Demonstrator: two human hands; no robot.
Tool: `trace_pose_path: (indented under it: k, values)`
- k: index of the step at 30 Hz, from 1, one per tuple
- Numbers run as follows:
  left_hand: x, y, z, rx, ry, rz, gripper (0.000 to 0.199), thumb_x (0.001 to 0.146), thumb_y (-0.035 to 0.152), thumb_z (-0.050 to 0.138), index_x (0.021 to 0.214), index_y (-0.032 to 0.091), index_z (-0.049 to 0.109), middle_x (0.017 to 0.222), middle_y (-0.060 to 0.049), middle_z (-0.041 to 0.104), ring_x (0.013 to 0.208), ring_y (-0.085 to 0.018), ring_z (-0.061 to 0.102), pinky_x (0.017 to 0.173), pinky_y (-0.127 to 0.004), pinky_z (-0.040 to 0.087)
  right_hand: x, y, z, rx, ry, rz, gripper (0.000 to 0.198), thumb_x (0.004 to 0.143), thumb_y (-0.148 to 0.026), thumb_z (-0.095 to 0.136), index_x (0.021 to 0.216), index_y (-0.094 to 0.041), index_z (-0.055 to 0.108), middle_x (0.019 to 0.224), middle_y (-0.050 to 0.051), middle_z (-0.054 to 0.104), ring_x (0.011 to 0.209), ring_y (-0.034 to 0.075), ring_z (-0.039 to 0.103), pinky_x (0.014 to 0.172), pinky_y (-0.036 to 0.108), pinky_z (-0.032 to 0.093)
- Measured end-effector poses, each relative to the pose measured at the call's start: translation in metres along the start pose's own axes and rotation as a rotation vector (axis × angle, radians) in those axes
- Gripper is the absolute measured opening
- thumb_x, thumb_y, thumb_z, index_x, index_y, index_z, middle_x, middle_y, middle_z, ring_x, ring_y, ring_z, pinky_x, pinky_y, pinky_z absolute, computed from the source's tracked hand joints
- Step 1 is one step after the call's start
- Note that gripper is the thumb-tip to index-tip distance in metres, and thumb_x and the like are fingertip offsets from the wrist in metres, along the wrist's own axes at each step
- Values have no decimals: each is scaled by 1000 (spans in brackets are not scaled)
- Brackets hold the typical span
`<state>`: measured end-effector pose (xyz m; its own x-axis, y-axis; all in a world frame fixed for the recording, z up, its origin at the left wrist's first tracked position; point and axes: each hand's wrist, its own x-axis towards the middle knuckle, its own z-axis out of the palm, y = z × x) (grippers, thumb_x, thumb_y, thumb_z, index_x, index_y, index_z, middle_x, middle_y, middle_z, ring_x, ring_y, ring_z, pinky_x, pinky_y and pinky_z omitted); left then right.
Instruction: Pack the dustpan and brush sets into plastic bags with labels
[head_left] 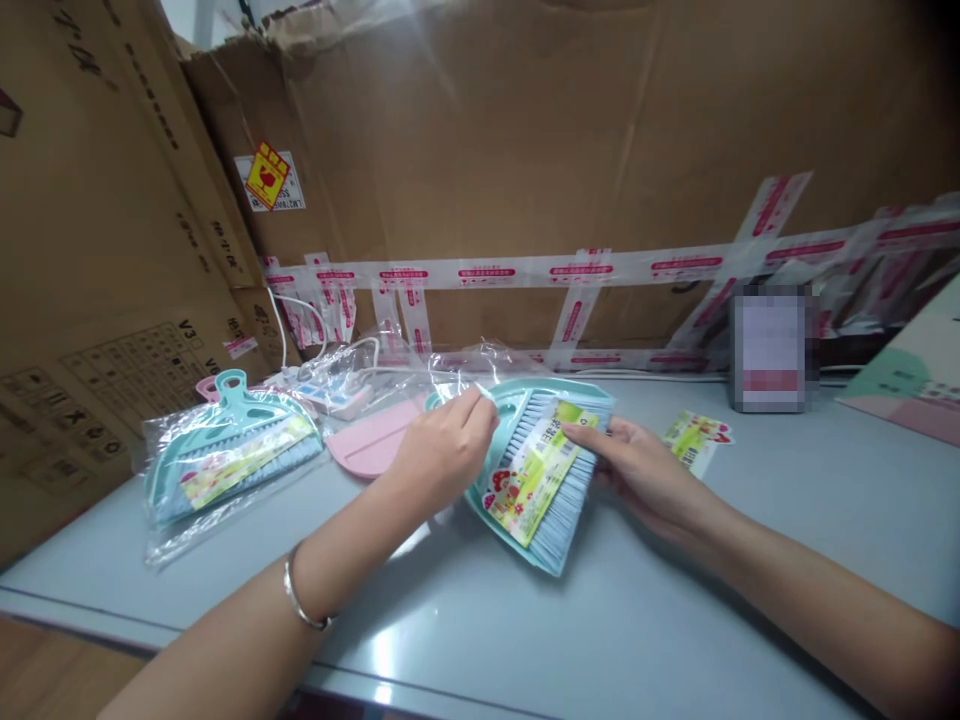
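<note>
My right hand (641,465) grips a mint-green dustpan (495,505) and the blue-bristled brush (574,500) lying against it, thumb on top and fingers underneath. They are tilted above the table. A green and yellow printed card (544,470) with mushroom pictures lies across the bristles, under my thumb. My left hand (450,445) is closed in a pinch over the handle side of the dustpan; what its fingertips hold is hidden. Clear plastic film (487,360) shows behind this hand. A pink dustpan (375,438) lies behind my left wrist.
On the left of the grey table (750,600) lies a bagged mint dustpan and brush set (240,450). A white power strip (330,395) with cables sits behind it. Another printed card (697,440) and a blurred upright device (772,350) are at right. Cardboard boxes (487,150) wall the back.
</note>
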<state>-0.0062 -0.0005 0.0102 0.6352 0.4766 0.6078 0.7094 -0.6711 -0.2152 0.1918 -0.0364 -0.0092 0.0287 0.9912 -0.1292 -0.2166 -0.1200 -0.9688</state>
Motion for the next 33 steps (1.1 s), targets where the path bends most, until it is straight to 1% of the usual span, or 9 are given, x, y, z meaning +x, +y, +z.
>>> trace_pose_path:
  k: [5,10,12,14,21,24,27,30,33]
  values:
    - [-3,4,3,-49,-32,33,24,92,17,32,80,14,54,75,-5,59,60,-13,50,48,-25,28,1,3,2,111,44,56,12,75,-21,66,86,-17,64,81,5,72,68,16,67,60,25,55]
    - [-4,5,6,-150,-223,37,21,92,22,35,82,16,52,77,-4,58,65,-15,53,50,-25,34,4,4,0,226,153,16,5,79,-16,59,82,-18,62,83,4,71,70,16,67,63,26,57]
    - [-4,6,6,-190,-244,41,22,92,24,33,82,16,52,78,-5,59,66,-15,53,52,-26,37,5,5,0,237,161,8,5,80,-16,59,82,-18,62,83,4,71,70,16,67,64,26,57]
    - [-4,8,5,-213,-214,52,24,93,24,32,82,16,52,77,-5,59,66,-15,54,52,-25,38,5,6,1,243,152,9,5,80,-16,59,82,-18,62,82,4,70,70,15,67,65,25,57]
    - [-8,25,5,-230,-3,165,28,92,22,33,77,14,55,69,-4,60,56,-11,52,44,-24,30,2,10,7,267,101,52,9,78,-15,60,87,-18,62,82,3,71,71,16,67,63,26,57]
    - [-8,25,5,-243,1,150,27,91,21,34,77,14,56,69,-4,61,57,-11,53,44,-23,32,3,11,7,271,89,39,10,76,-14,62,86,-18,62,82,3,71,73,16,67,63,26,57]
    - [-5,21,3,-266,-6,73,27,91,20,34,78,13,57,71,-5,62,60,-11,54,49,-21,38,4,11,5,274,78,27,12,74,-14,64,85,-18,62,82,3,71,75,17,67,66,26,57]
    - [-3,20,-1,-260,10,29,26,89,20,36,78,14,57,70,-5,62,59,-10,54,51,-21,39,4,11,6,270,63,28,16,71,-13,67,86,-19,62,84,2,71,78,17,67,68,26,57]
    - [-4,23,-2,-229,-41,146,28,89,20,35,74,14,58,67,-5,62,57,-11,54,47,-22,36,1,12,9,276,65,28,18,70,-13,68,86,-19,62,84,1,71,77,16,67,65,24,57]
